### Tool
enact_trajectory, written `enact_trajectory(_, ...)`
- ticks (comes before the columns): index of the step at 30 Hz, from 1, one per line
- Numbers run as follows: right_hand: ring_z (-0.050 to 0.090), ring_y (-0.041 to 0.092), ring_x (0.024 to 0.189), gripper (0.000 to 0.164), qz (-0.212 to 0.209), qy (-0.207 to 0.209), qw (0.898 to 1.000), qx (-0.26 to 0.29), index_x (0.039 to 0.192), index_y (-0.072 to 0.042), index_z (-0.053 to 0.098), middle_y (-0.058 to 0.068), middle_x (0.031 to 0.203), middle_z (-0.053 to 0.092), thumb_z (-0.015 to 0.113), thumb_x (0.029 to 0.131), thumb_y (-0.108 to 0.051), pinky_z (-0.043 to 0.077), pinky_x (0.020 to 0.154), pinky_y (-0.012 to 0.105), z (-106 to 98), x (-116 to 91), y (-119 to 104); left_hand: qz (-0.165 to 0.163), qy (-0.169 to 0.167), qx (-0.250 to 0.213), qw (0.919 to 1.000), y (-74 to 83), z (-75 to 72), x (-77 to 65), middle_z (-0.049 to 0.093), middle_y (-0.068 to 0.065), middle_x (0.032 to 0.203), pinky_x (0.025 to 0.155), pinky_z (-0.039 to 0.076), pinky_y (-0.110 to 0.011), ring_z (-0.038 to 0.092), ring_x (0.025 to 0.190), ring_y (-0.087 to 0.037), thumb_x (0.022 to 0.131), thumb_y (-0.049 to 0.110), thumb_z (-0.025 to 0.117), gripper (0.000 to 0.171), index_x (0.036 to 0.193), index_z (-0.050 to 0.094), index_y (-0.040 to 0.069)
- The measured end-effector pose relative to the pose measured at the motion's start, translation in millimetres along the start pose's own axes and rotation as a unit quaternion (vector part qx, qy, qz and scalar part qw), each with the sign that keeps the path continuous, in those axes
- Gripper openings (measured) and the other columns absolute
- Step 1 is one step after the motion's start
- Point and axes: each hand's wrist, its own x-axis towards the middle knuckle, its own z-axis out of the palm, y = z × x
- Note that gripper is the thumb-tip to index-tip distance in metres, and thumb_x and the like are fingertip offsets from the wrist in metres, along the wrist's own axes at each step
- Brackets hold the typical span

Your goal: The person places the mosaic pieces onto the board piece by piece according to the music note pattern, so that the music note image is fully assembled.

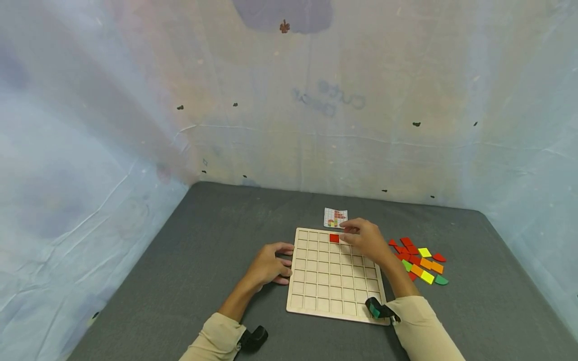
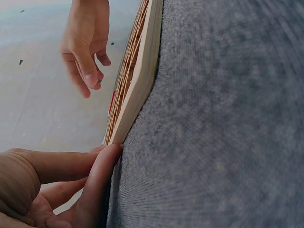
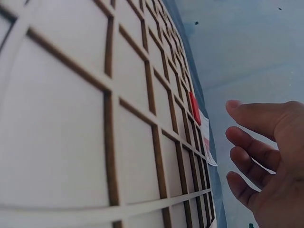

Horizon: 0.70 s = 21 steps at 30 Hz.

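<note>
A light wooden board with a raised grid lies on the grey cloth. One red square tile sits in its far row and shows as a red sliver in the right wrist view. My left hand rests its fingertips along the board's left edge; thumb and a finger meet that edge in the left wrist view. Over the board's far right part hovers my right hand, fingers loosely bent and apart, holding nothing. Just beyond the board is a small printed card with a coloured grid pattern, partly overlapped by the right fingertips.
Right of the board lies a loose cluster of red, orange, yellow and green flat tiles, partly behind the right forearm. Black straps circle both wrists. Pale printed sheeting hangs behind and beside the grey table surface.
</note>
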Motion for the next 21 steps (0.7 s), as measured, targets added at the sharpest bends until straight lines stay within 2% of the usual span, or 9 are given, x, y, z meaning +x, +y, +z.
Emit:
enact_trajectory(9, 0.064, 0.035, 0.115, 0.041, 0.006, 0.040, 0.999, -0.006, 0.135, -0.004, 0.071, 0.017, 0.126, 0.069, 0.078, 0.098, -0.020, 0.057, 0.091, 0.055, -5.9, -8.9, 2.6, 0.006, 0.000, 0.002, 1.0000, 2.1, 0.6, -1.4, 0.066, -0.020, 0.127, 0.061, 0.067, -0.037, 0.074, 0.094, -0.023, 0.079, -0.019, 0.076, 0.065, 0.140, 0.064, -0.001)
enact_trajectory(21, 0.063, 0.038, 0.118, 0.046, 0.017, 0.089, 0.996, 0.001, 0.139, -0.005, 0.068, 0.017, 0.126, 0.070, 0.078, 0.099, -0.026, 0.055, 0.098, 0.060, -15.8, -20.7, 14.2, -0.001, 0.002, -0.002, 1.0000, 0.3, 1.6, -0.1, 0.066, -0.018, 0.127, 0.061, 0.067, -0.037, 0.073, 0.095, -0.024, 0.079, -0.017, 0.075, 0.064, 0.140, 0.065, 0.001)
